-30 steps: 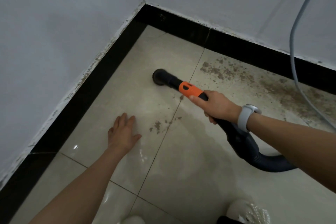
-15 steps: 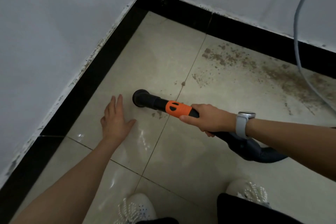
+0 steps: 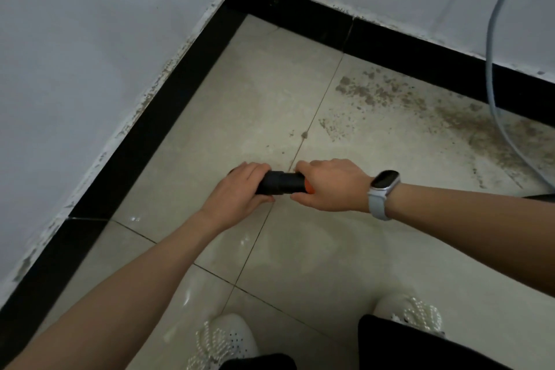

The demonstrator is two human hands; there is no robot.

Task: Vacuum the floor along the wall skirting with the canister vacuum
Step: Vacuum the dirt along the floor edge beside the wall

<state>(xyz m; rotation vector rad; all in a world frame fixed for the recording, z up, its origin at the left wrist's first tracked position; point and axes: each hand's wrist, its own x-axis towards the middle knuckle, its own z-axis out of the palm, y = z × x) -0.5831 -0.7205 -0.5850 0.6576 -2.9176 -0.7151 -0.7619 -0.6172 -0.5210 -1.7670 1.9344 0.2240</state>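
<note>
The black vacuum nozzle (image 3: 280,182) with an orange collar lies level above the beige tiled floor (image 3: 270,87), between both hands. My left hand (image 3: 237,192) grips its front end, hiding the tip. My right hand (image 3: 330,185), with a white watch at the wrist, grips the orange part behind. The black skirting (image 3: 168,126) runs along the left wall and meets the back skirting (image 3: 390,48) in the corner. Brown dirt (image 3: 420,105) is spread on the floor by the back skirting on the right.
A grey cable (image 3: 492,48) hangs down the back wall at the right and trails over the dirty floor. My two white shoes (image 3: 222,342) stand at the bottom edge. A dark piece of hose (image 3: 540,198) shows at the right edge.
My left hand lifted off the floor tile and took hold of the nozzle's front end. The nozzle came off the floor and back toward me; my right hand slid forward onto the orange collar.
</note>
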